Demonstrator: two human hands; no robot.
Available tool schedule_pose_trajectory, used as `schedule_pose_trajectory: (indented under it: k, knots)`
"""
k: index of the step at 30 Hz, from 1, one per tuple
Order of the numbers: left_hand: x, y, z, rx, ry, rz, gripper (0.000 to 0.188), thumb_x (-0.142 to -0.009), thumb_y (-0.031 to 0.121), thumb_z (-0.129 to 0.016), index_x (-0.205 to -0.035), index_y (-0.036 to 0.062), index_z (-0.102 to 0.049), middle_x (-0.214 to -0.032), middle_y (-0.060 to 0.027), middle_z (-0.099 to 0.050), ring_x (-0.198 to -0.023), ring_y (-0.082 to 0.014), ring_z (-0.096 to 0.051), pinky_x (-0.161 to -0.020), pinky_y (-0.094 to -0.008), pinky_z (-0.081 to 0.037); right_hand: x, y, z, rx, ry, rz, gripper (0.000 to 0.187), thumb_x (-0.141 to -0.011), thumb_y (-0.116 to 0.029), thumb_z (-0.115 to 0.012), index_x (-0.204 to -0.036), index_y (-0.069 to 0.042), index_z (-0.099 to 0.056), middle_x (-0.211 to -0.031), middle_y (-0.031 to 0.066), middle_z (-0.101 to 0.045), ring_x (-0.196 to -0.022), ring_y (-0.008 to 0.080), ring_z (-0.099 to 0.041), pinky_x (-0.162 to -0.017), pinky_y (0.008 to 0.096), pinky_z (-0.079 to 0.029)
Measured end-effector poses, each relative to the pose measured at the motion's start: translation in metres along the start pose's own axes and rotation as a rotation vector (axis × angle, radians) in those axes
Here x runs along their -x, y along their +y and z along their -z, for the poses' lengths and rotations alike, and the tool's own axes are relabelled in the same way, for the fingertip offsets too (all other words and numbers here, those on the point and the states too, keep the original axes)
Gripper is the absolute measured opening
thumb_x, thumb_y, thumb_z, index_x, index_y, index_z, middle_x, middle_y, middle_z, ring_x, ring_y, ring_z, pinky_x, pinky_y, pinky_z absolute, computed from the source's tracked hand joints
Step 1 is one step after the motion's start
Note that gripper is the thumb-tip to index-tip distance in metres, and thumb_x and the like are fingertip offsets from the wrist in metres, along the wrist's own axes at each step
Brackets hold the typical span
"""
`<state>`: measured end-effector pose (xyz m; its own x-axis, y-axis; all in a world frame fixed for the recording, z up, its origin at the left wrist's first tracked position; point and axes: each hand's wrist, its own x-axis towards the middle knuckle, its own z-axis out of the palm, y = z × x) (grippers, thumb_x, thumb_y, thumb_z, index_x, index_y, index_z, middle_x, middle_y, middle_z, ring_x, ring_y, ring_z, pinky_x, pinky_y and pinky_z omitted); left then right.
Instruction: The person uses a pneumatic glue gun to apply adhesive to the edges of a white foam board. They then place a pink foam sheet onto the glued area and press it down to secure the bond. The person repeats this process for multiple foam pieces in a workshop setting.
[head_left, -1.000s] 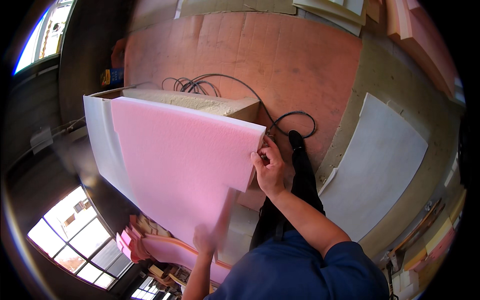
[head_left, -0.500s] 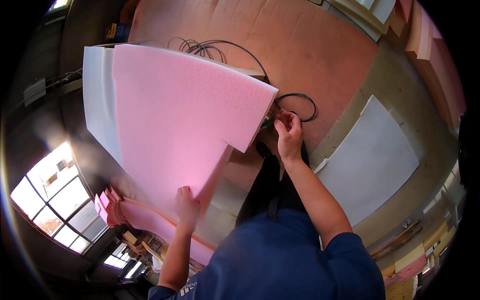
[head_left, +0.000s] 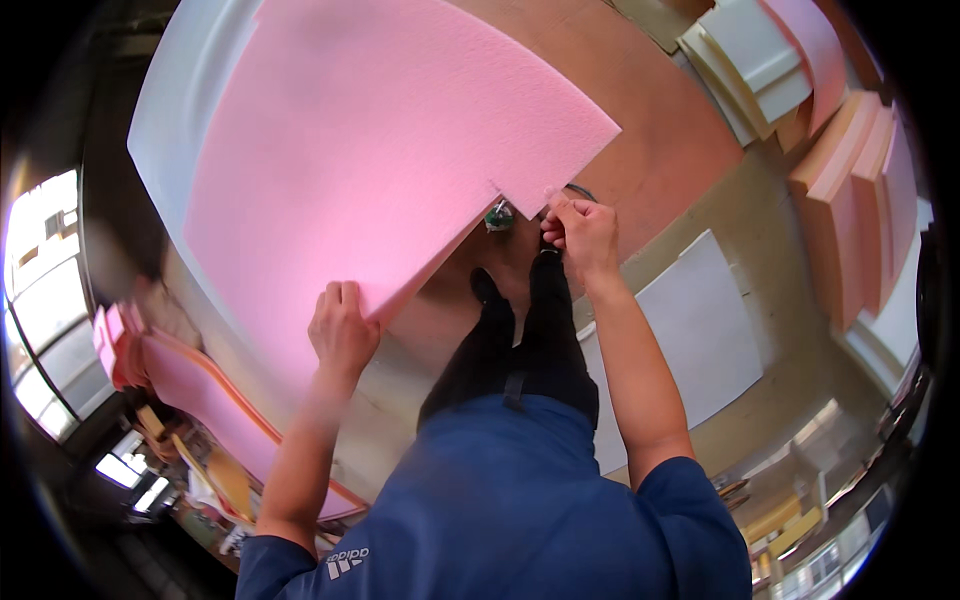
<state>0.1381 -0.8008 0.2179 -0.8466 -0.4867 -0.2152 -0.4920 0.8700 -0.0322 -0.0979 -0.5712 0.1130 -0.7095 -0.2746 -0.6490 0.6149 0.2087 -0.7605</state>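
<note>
Sheet (head_left: 380,140) partly hiding floor (head_left: 770,200), white panel (head_left: 690,340), pink blocks (head_left: 842,230)

More cable (head_left: 580,192) behind pink sheet (head_left: 380,150)

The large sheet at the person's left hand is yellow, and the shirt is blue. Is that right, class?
One colour is wrong: in the head view, the large sheet at the left hand is pink, not yellow; the shirt is blue.

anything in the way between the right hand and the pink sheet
Nothing visible. The right hand is right beside the sheet's near corner, though contact is hard to tell. A small green object shows by the pink sheet's notch, left of that corner.
</note>
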Motion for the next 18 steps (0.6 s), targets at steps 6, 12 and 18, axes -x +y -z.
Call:
schedule_pose_trajectory:
  k: [6,12,18]
  knots:
    - [0.004,-0.004,-0.007,0.039,0.033,-0.018,0.036,-0.061,0.003,-0.075,-0.091,0.0046,-0.056,-0.094,-0.0112,-0.056,-0.089,-0.0298,-0.061,-0.070,-0.0396,-0.054,0.002,-0.017,-0.015,0.257,-0.009,-0.021,0.040,-0.093,-0.036,-0.071,-0.071,-0.003,-0.066,-0.066,0.0058,-0.067,-0.053,0.0104,-0.061,-0.049,0.0218,-0.047]
    - [0.007,-0.010,-0.025,0.064,0.049,-0.016,0.041,-0.061,0.005,-0.077,-0.097,0.0036,-0.058,-0.098,-0.0106,-0.057,-0.090,-0.0278,-0.061,-0.070,-0.0379,-0.055,-0.004,-0.007,-0.017,0.195,0.011,0.075,0.030,-0.093,-0.023,-0.069,-0.071,-0.003,-0.066,-0.067,0.0057,-0.066,-0.055,0.0102,-0.060,-0.051,0.0233,-0.047]
    - [0.007,-0.009,-0.036,0.094,0.122,-0.025,0.025,-0.067,0.001,-0.066,-0.090,0.0038,-0.057,-0.092,-0.0114,-0.055,-0.086,-0.0275,-0.059,-0.067,-0.0369,-0.054,-0.009,-0.001,-0.015,0.245,0.030,0.169,0.026,-0.092,-0.016,-0.070,-0.071,-0.001,-0.067,-0.065,0.0043,-0.065,-0.056,0.0100,-0.060,-0.053,0.0243,-0.048]
